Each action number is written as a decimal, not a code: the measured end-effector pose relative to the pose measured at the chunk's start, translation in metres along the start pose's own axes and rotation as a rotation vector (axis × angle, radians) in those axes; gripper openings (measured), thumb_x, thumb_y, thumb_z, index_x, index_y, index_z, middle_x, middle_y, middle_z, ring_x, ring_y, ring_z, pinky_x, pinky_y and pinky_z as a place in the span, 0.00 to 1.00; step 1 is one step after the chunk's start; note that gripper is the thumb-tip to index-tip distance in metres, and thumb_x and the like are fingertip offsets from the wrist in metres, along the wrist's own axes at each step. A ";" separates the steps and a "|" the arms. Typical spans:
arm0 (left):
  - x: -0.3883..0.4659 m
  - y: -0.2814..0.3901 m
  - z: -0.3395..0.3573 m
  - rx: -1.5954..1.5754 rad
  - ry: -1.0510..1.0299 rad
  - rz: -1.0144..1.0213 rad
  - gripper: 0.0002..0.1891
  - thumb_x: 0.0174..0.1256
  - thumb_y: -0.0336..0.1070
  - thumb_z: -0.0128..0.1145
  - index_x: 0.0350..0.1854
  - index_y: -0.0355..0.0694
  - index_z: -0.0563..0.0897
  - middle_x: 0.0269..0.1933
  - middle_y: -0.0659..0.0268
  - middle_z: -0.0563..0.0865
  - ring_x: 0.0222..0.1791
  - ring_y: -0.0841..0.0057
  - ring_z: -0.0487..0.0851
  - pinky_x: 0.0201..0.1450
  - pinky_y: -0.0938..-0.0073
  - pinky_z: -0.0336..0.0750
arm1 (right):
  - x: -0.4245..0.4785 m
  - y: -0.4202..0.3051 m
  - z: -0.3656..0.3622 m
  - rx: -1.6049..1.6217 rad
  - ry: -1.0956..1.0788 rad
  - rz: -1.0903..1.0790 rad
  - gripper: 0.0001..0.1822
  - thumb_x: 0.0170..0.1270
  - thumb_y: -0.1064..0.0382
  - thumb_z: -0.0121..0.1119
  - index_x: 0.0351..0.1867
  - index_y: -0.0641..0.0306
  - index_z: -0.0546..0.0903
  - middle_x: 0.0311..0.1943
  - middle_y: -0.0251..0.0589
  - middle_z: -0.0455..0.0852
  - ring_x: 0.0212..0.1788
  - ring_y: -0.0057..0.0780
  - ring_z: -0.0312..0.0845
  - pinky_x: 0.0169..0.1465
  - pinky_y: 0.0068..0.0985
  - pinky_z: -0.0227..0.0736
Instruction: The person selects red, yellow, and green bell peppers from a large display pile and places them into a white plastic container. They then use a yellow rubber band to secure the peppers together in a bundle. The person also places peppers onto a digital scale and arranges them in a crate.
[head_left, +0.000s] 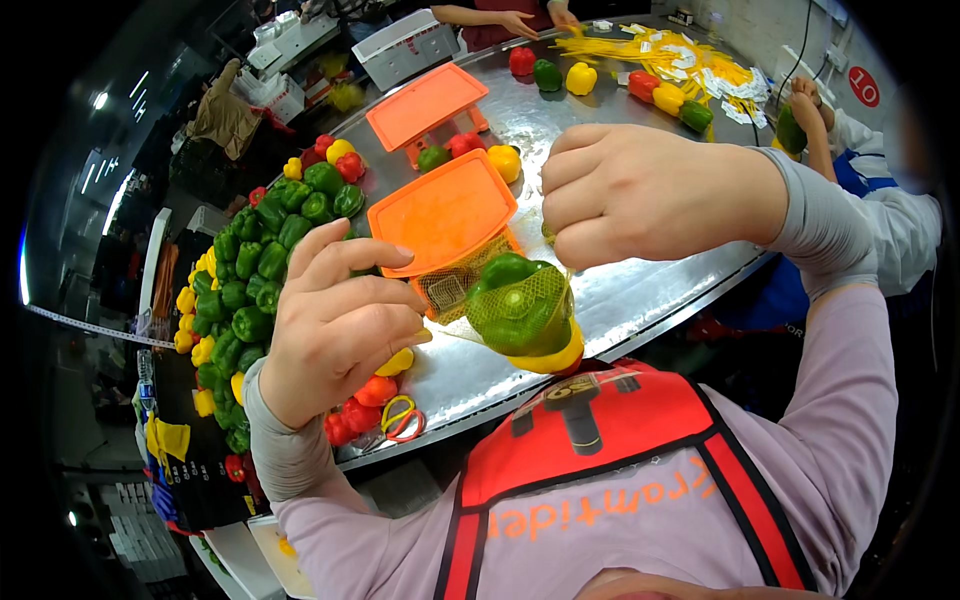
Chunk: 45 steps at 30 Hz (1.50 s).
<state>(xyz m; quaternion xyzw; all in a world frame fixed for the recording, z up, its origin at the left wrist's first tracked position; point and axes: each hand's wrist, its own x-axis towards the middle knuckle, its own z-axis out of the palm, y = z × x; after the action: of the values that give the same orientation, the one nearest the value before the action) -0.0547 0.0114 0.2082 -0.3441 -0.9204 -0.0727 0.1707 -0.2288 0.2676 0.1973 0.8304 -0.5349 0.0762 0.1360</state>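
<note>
A yellow mesh net bag (551, 300) hangs before my chest at the table's front edge. Inside it a green bell pepper (499, 319) lies over a yellow bell pepper (555, 358), with a bit of red below. My right hand (645, 199) is closed in a fist above the bag, and some netting shows under its fingers. Beside the bag, my left hand (349, 322) pinches a stretched end of the netting between thumb and forefinger, its other fingers spread. Just behind the bag stands an orange plastic stand (442, 214) with netting around its lower part.
Many green bell peppers (251, 259) are heaped at the left. Scissors (403, 420) lie near red peppers (362, 414). A second orange stand (427, 105) is farther back. Yellow nets with white tags (675, 56) cover the far right. Co-workers' hands (517, 24) are across the table and at right.
</note>
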 end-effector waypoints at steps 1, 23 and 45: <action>-0.002 -0.002 0.002 -0.015 0.007 -0.004 0.04 0.51 0.33 0.67 0.27 0.47 0.83 0.35 0.73 0.87 0.51 0.67 0.82 0.68 0.52 0.60 | 0.001 -0.001 -0.001 0.031 0.000 0.026 0.07 0.49 0.64 0.63 0.25 0.57 0.74 0.25 0.32 0.77 0.38 0.34 0.77 0.48 0.30 0.71; -0.004 -0.074 0.149 -1.256 0.371 -0.556 0.28 0.61 0.28 0.58 0.65 0.37 0.68 0.66 0.60 0.72 0.69 0.69 0.66 0.74 0.66 0.57 | 0.035 0.027 0.114 1.258 0.274 0.653 0.07 0.64 0.66 0.65 0.35 0.68 0.80 0.31 0.34 0.85 0.34 0.18 0.80 0.39 0.20 0.76; -0.058 -0.079 0.175 -1.386 0.648 -0.774 0.20 0.79 0.46 0.44 0.48 0.32 0.81 0.51 0.58 0.85 0.48 0.73 0.83 0.54 0.71 0.78 | 0.029 -0.034 0.274 1.288 0.393 0.805 0.59 0.44 0.56 0.79 0.75 0.60 0.53 0.64 0.47 0.70 0.67 0.38 0.67 0.68 0.33 0.63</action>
<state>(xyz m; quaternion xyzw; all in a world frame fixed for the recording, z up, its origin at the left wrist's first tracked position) -0.1124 -0.0396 0.0226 0.0056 -0.6267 -0.7667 0.1397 -0.1912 0.1712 -0.0599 0.4593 -0.6115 0.5603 -0.3182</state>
